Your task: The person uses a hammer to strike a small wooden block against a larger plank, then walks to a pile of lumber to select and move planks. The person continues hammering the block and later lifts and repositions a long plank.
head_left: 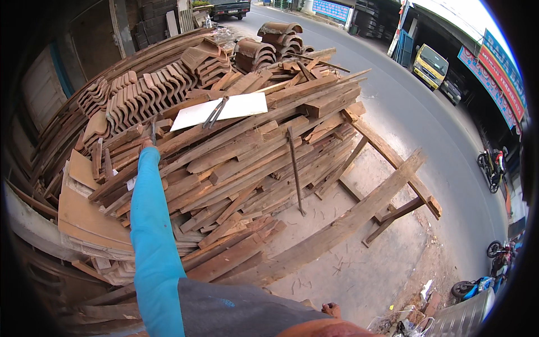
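My left arm in a blue sleeve reaches forward to the wood pile. At its end my left hand looks closed around a slim dark metal tool, which points up beside the timber; its kind is too small to make out. Just right of it, a white board lies on the pile with dark long-handled pincers on top. My right hand shows low in the picture, its fingers curled; what they hold, if anything, is hidden. Close by, a long wooden plank slopes up onto a wooden trestle.
A rusty pry bar leans against the stacked old timber. Clay roof tiles stand in rows behind. Brown sheets lie at left. Beyond the trestle runs a road with a yellow truck and parked motorcycles.
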